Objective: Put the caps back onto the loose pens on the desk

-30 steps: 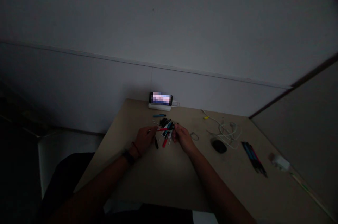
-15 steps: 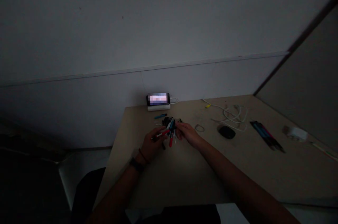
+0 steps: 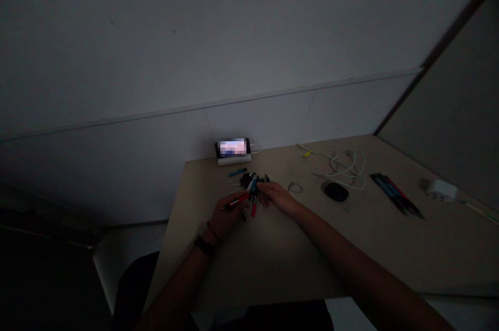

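My left hand (image 3: 228, 215) grips a slim red and black marker (image 3: 236, 201) whose tip points left. My right hand (image 3: 276, 199) reaches to the left, its fingertips at a tangled pile of markers and small black parts (image 3: 249, 183). A red marker (image 3: 253, 209) sticks down from the pile, between my hands. Fingers and dim light hide how the pile's pieces lie. A short blue marker (image 3: 237, 172) lies apart, just beyond the pile.
A phone (image 3: 233, 148) rests on a white power bank (image 3: 234, 160) at the table's far edge. To the right lie white cables (image 3: 345, 167), a black mouse (image 3: 336, 192), a row of markers (image 3: 395, 196) and a white charger (image 3: 438, 189).
The camera view has levelled and swung, shifting the table to the right. My hands have drawn slightly closer together at the pile, and the left hand still holds the red and black marker.
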A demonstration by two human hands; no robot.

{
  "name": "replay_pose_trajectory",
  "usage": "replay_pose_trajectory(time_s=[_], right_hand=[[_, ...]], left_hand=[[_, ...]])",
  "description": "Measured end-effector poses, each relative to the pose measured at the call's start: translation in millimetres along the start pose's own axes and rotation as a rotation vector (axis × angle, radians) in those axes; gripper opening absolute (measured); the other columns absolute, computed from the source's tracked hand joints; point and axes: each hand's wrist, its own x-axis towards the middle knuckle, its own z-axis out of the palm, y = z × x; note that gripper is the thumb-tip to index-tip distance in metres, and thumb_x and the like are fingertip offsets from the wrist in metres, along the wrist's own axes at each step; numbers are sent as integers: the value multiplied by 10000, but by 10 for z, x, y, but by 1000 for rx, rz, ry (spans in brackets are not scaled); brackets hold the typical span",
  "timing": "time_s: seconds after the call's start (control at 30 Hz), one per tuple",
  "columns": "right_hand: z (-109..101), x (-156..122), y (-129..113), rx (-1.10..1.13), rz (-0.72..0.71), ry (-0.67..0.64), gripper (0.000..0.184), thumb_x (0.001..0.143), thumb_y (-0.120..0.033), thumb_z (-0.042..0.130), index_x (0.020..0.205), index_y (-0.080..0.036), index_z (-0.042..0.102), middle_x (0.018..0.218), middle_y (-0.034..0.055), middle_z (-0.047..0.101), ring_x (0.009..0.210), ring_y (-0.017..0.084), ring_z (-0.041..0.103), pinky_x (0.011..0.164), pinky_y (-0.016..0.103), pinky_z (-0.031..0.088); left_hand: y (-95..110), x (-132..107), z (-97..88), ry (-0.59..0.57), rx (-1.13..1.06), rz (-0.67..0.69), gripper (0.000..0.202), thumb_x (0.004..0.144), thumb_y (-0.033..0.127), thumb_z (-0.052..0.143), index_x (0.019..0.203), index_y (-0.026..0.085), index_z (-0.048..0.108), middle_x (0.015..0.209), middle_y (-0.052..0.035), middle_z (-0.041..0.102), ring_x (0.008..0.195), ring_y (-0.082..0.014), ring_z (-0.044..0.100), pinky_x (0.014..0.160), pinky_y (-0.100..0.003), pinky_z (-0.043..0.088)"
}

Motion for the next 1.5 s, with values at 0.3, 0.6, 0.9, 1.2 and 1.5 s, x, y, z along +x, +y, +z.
replay_pose_trajectory(time_s=[0.3,0.6,0.9,1.2,1.5], right_hand=[[20,-4,13,-23,-11,2,631,764,-790,560,537,-204,506,433,-26,498,411,113,452,453,259,358],[34,-22,16,27,-40,-15,549,780,-720,608,626,-202,517,477,-39,508,431,110,459,451,249,346],[46,-55,-13,-21,-52,-41,565,838,-718,551,626,-196,514,487,-33,509,437,107,461,465,250,339],[49,-43,-22,-29,-47,-52,619,795,-773,543,534,-217,468,440,-47,421,417,113,427,452,268,351],[62,-59,-26,35,-28,-59,574,808,-725,580,573,-210,484,432,-52,439,401,104,408,438,254,319]], left_hand=[[18,12,3,34,-60,-106,421,827,467,711,1093,143,755,739,-53,737,575,-141,628,549,-253,534],[19,26,-30,86,-6,-93,415,838,500,681,1026,143,776,684,-34,704,622,-153,613,598,-258,506],[9,40,-30,117,-22,-98,419,829,517,681,968,135,779,649,-26,681,595,-151,590,592,-264,495],[-37,42,-32,116,8,-114,440,822,550,674,915,135,786,622,-25,667,583,-148,570,572,-259,474],[-53,48,-38,101,-26,-132,443,809,548,691,943,136,781,652,-27,683,597,-146,578,569,-251,471]])
